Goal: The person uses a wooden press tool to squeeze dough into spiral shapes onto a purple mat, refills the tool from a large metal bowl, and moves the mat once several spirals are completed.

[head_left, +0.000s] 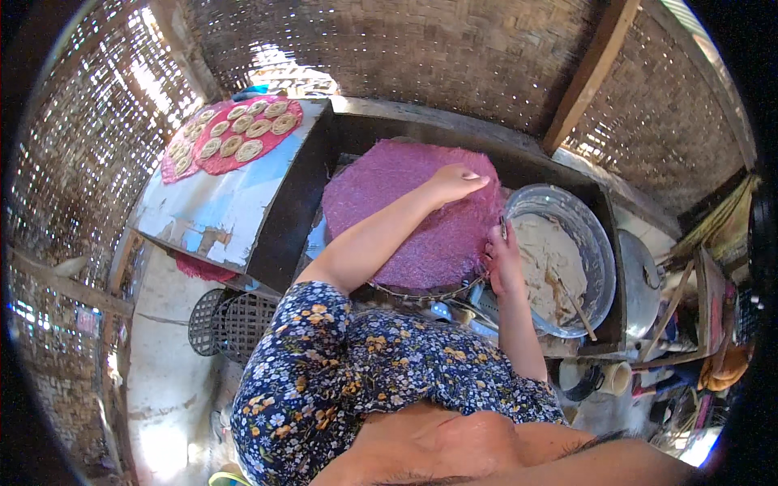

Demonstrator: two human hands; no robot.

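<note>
The left hand [454,182] lies flat, fingers spread, on the purple mat [413,215]. The right hand [504,257] pinches its edge beside the batter bowl [596,243]. Best to lift evenly with both.

Round purple mat [409,212], lying flat

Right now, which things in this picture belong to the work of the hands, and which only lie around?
In use:
- left hand, flat on the purple round mat
- right hand, at the mat's right edge
- metal bowl of pale batter, beside it

Lying about:
- red mats with small pale discs
- dark plastic basket
- metal lid
</note>
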